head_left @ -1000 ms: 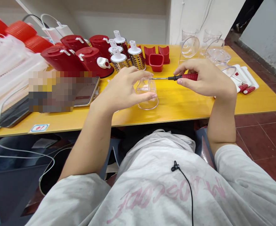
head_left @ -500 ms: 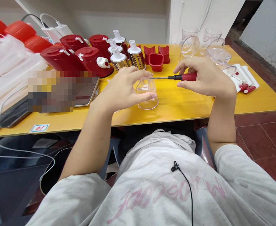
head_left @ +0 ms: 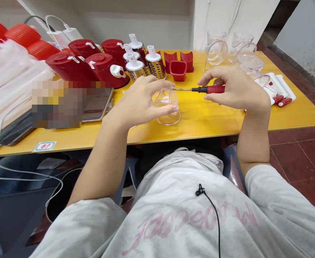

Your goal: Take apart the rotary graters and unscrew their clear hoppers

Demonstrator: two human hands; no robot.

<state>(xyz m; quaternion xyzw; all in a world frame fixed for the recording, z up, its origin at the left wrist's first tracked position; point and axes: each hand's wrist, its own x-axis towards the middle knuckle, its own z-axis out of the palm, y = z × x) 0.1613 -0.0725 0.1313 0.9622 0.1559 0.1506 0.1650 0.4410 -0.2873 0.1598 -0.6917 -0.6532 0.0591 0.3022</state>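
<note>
A red-and-black screwdriver and clear plastic cup over a yellow counter, beside red canisters and gold-toned perforated drums; dark red floor tiles, pale grey T-shirt with pink lettering.

Left hand curled around a clear plastic cup, right hand gripping a red-handled screwdriver, tip just beside the cup, above a yellow table

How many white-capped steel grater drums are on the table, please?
4: the rearmost drum, one partly hidden beside it, the front drum, and the right drum. Others may be hidden.
</note>
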